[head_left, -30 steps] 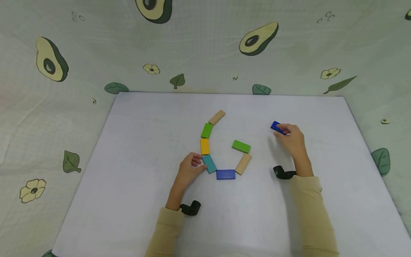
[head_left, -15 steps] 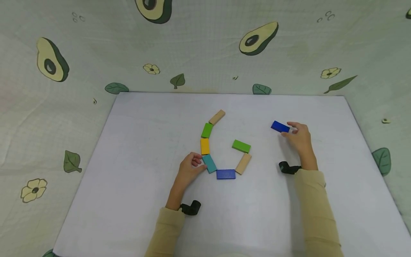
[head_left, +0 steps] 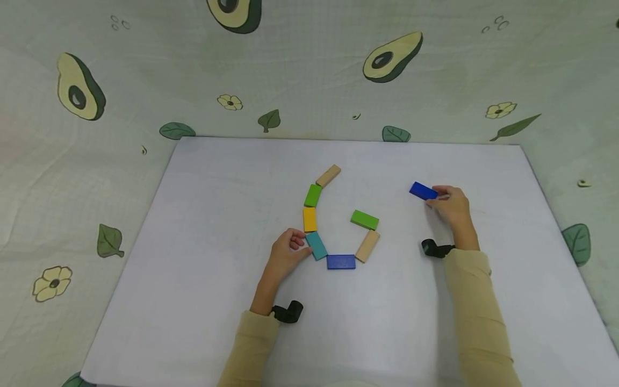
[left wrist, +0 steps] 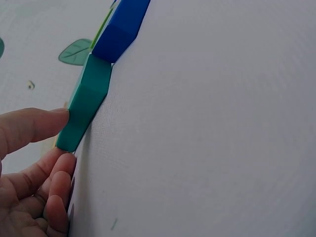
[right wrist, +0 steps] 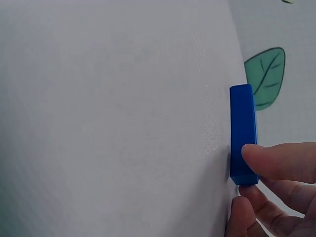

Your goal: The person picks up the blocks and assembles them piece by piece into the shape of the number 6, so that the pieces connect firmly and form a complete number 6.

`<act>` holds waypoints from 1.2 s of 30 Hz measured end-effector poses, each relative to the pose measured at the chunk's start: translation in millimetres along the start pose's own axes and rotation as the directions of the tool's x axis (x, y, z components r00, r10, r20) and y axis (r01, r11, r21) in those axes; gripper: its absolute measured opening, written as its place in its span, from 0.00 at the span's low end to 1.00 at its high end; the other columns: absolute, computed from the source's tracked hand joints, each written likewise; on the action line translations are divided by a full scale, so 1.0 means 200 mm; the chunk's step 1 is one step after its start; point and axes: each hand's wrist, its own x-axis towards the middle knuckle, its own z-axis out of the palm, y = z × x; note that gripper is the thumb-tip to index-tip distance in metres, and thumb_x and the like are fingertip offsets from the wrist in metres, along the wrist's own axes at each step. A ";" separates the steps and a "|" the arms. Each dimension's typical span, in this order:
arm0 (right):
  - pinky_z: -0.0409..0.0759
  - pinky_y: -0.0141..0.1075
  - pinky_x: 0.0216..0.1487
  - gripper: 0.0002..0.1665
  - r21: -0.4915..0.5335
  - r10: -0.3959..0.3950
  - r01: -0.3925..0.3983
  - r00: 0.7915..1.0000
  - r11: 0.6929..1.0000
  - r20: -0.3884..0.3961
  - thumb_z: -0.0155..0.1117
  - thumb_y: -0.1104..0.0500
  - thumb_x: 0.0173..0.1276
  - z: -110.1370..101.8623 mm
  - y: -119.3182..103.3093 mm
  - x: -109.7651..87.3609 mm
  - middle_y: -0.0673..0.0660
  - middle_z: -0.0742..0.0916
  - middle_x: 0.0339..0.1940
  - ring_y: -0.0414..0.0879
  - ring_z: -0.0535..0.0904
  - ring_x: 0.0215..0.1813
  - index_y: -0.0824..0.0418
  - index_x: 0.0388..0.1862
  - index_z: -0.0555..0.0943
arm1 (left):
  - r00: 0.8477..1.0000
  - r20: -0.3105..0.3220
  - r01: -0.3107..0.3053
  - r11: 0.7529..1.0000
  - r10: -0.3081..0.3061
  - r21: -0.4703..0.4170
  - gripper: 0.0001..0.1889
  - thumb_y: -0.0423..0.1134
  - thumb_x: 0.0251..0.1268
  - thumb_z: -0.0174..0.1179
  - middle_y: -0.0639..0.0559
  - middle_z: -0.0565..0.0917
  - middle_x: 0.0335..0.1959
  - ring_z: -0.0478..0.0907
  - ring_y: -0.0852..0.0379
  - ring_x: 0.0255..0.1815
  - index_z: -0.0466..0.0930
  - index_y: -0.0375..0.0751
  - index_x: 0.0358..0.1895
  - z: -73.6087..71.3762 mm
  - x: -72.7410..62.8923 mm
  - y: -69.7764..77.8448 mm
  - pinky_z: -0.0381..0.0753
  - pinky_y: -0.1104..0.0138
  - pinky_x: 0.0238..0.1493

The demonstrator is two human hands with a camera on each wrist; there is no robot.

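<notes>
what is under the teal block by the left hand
The white table shows around the teal block, whose end the left hand touches. The patch directly beneath is covered, so it cannot be seen.

The teal rectangular block point(head_left: 317, 246) lies flat and aslant on the white tabletop point(head_left: 193, 242), held at its left side. Well to its right, the dark-blue rectangular block point(head_left: 422, 191) slants more gently, pinched at one end.

teal block point(head_left: 317, 246) | blue blocks point(head_left: 422, 191) | yellow block point(head_left: 310, 220) | green blocks point(head_left: 312, 195) | tan blocks point(head_left: 367, 246) | white tabletop point(head_left: 203, 231) | pale avocado-print cloth point(head_left: 309, 59)
</notes>
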 end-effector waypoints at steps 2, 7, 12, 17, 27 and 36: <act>0.68 0.45 0.49 0.30 -0.009 -0.007 0.007 1.000 1.000 -0.001 0.58 0.60 0.64 0.00 0.00 0.00 0.71 0.70 0.57 0.61 0.68 0.56 0.69 0.64 0.67 | 1.000 -0.001 -0.004 1.000 0.004 0.001 0.17 0.38 0.55 0.66 0.47 0.76 0.36 0.69 0.53 0.39 0.73 0.39 0.46 0.00 0.00 0.00 0.70 0.64 0.44; 0.67 0.47 0.50 0.30 -0.022 -0.022 0.022 1.000 1.000 0.006 0.58 0.60 0.64 0.00 0.01 0.01 0.71 0.71 0.56 0.61 0.68 0.55 0.71 0.63 0.67 | 1.000 -0.004 -0.008 1.000 0.008 0.003 0.17 0.38 0.55 0.66 0.47 0.76 0.36 0.69 0.53 0.39 0.73 0.40 0.46 0.00 0.00 0.00 0.70 0.64 0.44; 0.67 0.49 0.52 0.30 -0.023 -0.021 0.021 1.000 1.000 0.017 0.59 0.60 0.64 0.00 0.01 0.02 0.71 0.72 0.56 0.62 0.68 0.55 0.71 0.63 0.67 | 1.000 -0.003 -0.009 1.000 0.009 0.008 0.17 0.38 0.55 0.65 0.48 0.75 0.36 0.69 0.54 0.38 0.73 0.40 0.46 0.00 0.01 -0.01 0.71 0.65 0.43; 0.68 0.46 0.48 0.29 -0.032 -0.034 0.034 0.999 0.999 0.021 0.59 0.61 0.64 0.00 0.00 0.00 0.71 0.72 0.55 0.61 0.69 0.53 0.72 0.62 0.68 | 1.000 0.003 -0.002 1.000 0.002 0.000 0.17 0.37 0.54 0.66 0.48 0.76 0.36 0.69 0.53 0.38 0.73 0.39 0.46 0.00 0.00 0.00 0.71 0.64 0.44; 0.68 0.38 0.40 0.28 -0.025 -0.101 0.102 0.994 0.994 0.038 0.61 0.62 0.63 0.03 -0.08 -0.08 0.70 0.71 0.55 0.58 0.70 0.50 0.70 0.61 0.70 | 1.000 -0.003 0.000 1.000 0.000 0.003 0.17 0.38 0.54 0.66 0.48 0.76 0.36 0.69 0.54 0.38 0.73 0.40 0.46 0.00 0.01 -0.01 0.70 0.65 0.44; 0.72 0.48 0.48 0.26 -0.015 -0.164 0.166 0.984 0.986 0.074 0.60 0.62 0.64 0.10 -0.18 -0.18 0.68 0.70 0.58 0.60 0.69 0.53 0.67 0.61 0.69 | 1.000 -0.003 0.004 1.000 -0.004 0.007 0.17 0.38 0.55 0.66 0.48 0.76 0.36 0.69 0.54 0.39 0.73 0.40 0.47 0.01 0.01 -0.02 0.70 0.65 0.44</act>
